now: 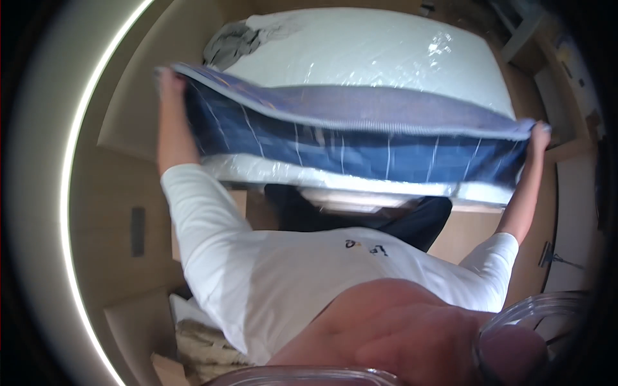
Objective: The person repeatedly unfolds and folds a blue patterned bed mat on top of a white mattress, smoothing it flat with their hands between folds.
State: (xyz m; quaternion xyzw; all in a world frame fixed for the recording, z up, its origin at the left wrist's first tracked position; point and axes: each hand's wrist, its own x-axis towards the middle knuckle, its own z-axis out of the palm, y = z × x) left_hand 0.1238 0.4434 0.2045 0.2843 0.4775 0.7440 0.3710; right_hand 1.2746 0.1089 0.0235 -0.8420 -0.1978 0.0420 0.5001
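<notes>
A dark blue bed sheet [360, 154] with thin white lines hangs stretched between my hands, its paler underside folded back along the top. Near the far left corner, my left hand [171, 78] is closed on one end of the sheet's pale edging. At the opposite end, my right hand [539, 136] grips the other corner. Both arms are spread wide and raised. Behind and below the sheet lies a mattress [380, 48] in shiny clear plastic; the sheet hides its near middle part.
A crumpled grey cloth [232, 45] rests on the mattress's far left corner. An upholstered headboard [138, 106] stands at the left, beside a wood-toned wall with a bright light strip [67, 174]. Shelving [524, 38] stands at the far right. Wooden floor [470, 238] shows near my legs.
</notes>
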